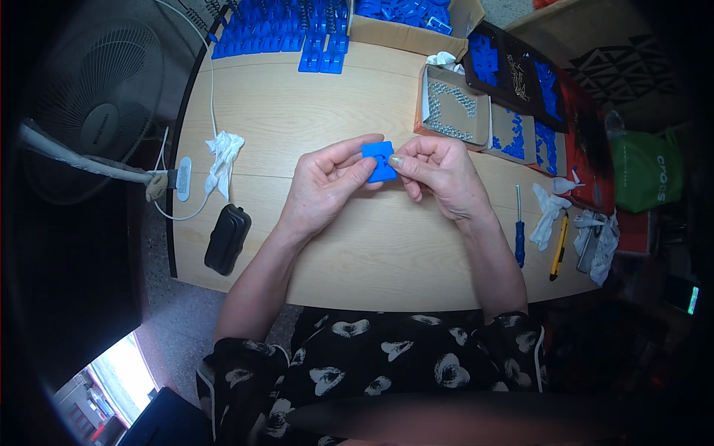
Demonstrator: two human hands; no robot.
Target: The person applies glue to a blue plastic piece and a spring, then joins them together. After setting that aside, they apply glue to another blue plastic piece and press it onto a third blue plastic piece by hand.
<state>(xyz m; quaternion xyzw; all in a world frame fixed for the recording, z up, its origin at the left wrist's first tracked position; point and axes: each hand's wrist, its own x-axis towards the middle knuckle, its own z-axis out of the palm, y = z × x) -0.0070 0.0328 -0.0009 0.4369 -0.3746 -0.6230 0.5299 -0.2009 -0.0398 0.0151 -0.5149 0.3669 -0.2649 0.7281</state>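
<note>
A flat blue plastic piece (381,172) with a curved cut-out near its middle is held up over the middle of the table. My left hand (327,180) grips its left side between thumb and fingers. On the opposite side, my right hand (440,172) has its thumb and fingers pinched at the piece's right edge, the thumb tip near the cut-out. Whether the right fingertips also hold something small cannot be made out. Both forearms rest toward the table's front edge.
Rows of blue parts (260,31) and a cardboard box (416,37) line the back. At right are a tray of metal pieces (451,111), a screwdriver (520,234), a yellow cutter (559,249) and crumpled tissues (549,215). A black case (227,239) and a white cable (213,97) lie left.
</note>
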